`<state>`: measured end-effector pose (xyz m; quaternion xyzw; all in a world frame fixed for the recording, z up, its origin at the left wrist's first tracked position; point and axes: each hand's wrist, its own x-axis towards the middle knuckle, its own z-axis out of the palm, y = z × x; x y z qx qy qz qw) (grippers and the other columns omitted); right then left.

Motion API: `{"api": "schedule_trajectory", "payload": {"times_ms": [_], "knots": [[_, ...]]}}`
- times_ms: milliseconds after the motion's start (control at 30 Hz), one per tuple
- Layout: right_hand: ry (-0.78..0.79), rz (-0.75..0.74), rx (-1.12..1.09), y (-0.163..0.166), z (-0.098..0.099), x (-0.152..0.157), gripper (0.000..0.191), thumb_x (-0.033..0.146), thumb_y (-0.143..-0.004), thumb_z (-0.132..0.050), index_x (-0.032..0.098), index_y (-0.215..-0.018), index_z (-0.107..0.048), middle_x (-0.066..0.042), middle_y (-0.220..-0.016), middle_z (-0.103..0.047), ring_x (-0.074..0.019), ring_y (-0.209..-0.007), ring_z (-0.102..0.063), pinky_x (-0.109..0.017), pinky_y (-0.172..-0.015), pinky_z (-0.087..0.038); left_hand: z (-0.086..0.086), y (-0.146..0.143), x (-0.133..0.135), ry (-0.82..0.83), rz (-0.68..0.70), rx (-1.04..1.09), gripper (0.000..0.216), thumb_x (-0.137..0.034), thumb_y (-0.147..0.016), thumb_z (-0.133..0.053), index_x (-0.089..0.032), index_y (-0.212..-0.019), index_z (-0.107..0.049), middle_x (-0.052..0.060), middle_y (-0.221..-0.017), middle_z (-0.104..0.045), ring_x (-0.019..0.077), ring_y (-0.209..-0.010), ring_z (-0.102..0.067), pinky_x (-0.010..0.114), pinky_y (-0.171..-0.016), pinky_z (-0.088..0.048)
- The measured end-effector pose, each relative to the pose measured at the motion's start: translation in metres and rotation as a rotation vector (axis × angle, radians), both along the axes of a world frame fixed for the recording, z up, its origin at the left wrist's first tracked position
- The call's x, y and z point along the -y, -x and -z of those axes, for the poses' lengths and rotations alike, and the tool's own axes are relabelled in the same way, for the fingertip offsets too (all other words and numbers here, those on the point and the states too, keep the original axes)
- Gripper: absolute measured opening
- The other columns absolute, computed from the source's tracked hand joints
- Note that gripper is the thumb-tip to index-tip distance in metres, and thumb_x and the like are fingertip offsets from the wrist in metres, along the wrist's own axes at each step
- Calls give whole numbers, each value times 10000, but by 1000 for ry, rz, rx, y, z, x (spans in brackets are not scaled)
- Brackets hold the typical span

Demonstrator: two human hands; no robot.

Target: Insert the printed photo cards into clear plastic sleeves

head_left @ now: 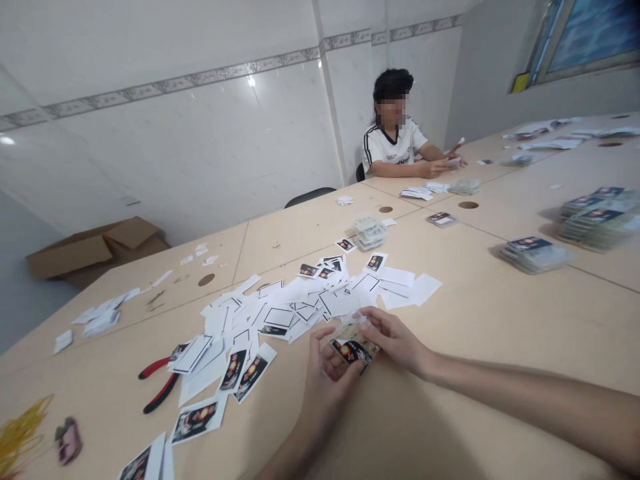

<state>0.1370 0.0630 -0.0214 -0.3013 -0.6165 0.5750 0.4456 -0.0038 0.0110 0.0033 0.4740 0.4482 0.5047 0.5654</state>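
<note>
A small bundle of printed cards (353, 343) is held over the table, between two hands. It is cupped from below by the curled fingers of the left hand (327, 385), and its upper edge is pinched by the closed fingertips of the right hand (395, 339). The number of cards in the bundle cannot be told.

One long beige table (450, 327) is seen, made of joined panels, with four round holes visible in its top. A loose spread of white paper offcuts (280, 307) lies just beyond the hands, among printed cards (250, 373). One pair of pliers (160, 381) with red-and-black handles lies left of the spread, partly under the paper. A tangle of yellow rubber bands (20, 433) and one small pink item (69, 440), too blurred to name, are seen near the left edge.

At least five stacks of wrapped cards (535, 257) stand farther along the table. One co-worker (395, 137) is seated at the far end, with paper held in both hands. White tiled walls (175, 113) surround the room, and one window (583, 40) is set high on the right. One cardboard box (95, 250) lies on the floor beyond the table.
</note>
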Motion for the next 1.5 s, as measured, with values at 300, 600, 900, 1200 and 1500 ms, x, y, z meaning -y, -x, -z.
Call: {"api": "schedule_trajectory", "payload": {"times_ms": [300, 600, 900, 1200, 1500], "knots": [[-44, 54, 101, 0, -1, 2, 334, 417, -791, -423, 153, -993, -453, 24, -624, -440, -101, -567, -420, -213, -514, -349, -3, -3, 2, 51, 47, -48, 607, -169, -592, -668, -246, -1061, -289, 36, -938, -577, 136, -647, -609, 240, -563, -477], [-13, -172, 35, 1, 4, 4, 586, 302, -717, -562, 208, -1221, -278, -57, -980, -530, -159, -789, -531, -268, -654, -442, -5, -2, 1, 13, -46, -34, 564, -184, -635, -638, -226, -1077, -291, 78, -1003, -549, 210, -886, -578, 307, -723, -479], [6, -102, 31, 1, 8, 3, 729, 270, -701, -579, 211, -1288, -152, -76, -1045, -449, -133, -776, -514, -236, -615, -440, -1, -2, -1, -6, -6, 10, 599, -159, -629, -639, -238, -1111, -294, 75, -1065, -541, 192, -921, -565, 284, -766, -463], [-25, -130, 62, -2, 4, 0, 688, 231, -677, -597, 215, -1264, -239, -37, -943, -498, -113, -694, -484, -216, -568, -416, -3, -1, -1, 39, 6, -33, 614, -187, -610, -660, -212, -1117, -315, 70, -952, -585, 165, -747, -602, 225, -572, -475], [32, -261, -21, -6, 1, -2, 688, 264, -695, -598, 218, -1261, -210, -56, -973, -490, -109, -681, -524, -230, -577, -444, 1, 1, -2, -11, -24, -175, 568, -277, -643, -631, -198, -1090, -291, 16, -737, -589, 136, -535, -595, 169, -366, -401]]}}
